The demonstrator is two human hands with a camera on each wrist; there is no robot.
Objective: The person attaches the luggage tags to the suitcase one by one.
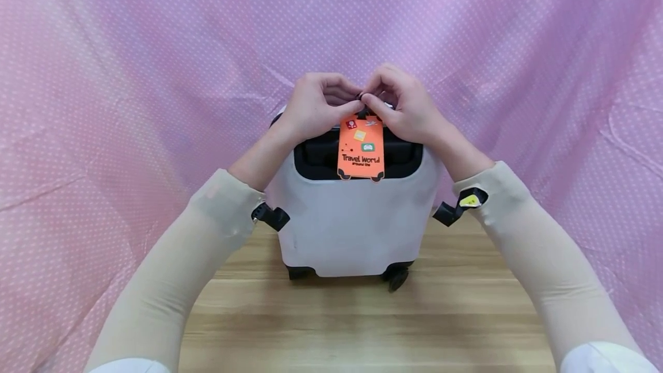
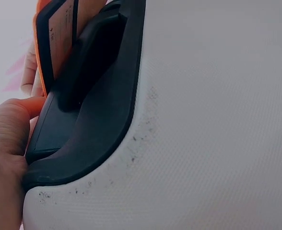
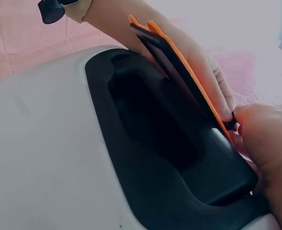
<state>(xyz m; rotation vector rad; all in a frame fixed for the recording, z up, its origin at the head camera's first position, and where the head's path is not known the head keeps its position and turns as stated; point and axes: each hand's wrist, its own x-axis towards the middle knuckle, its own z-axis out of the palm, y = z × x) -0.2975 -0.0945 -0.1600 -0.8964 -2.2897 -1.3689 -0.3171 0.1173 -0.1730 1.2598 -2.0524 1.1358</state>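
Observation:
A white suitcase [image 1: 352, 223] with black trim stands upright on the wood-grain surface. Over its black handle [image 1: 323, 151] lies an orange luggage tag [image 1: 361, 151] printed "Travel World". Both hands meet above the tag, at its short black strap [image 3: 232, 122]. My left hand [image 1: 317, 102] pinches the strap between thumb and fingertips. From the other side my right hand [image 1: 405, 103] pinches it too, the thumb lying toward me. The tag's dark-framed back [image 2: 59, 40] shows in the left wrist view. How the strap's ends lie is hidden by the fingers.
Pink dotted cloth [image 1: 155, 62] hangs behind and at both sides. The suitcase rests on small black wheels [image 1: 397, 278] over the wood-grain surface [image 1: 357, 327]. Black wrist mounts [image 1: 271, 216] stick out from both sleeves, close to the suitcase's sides.

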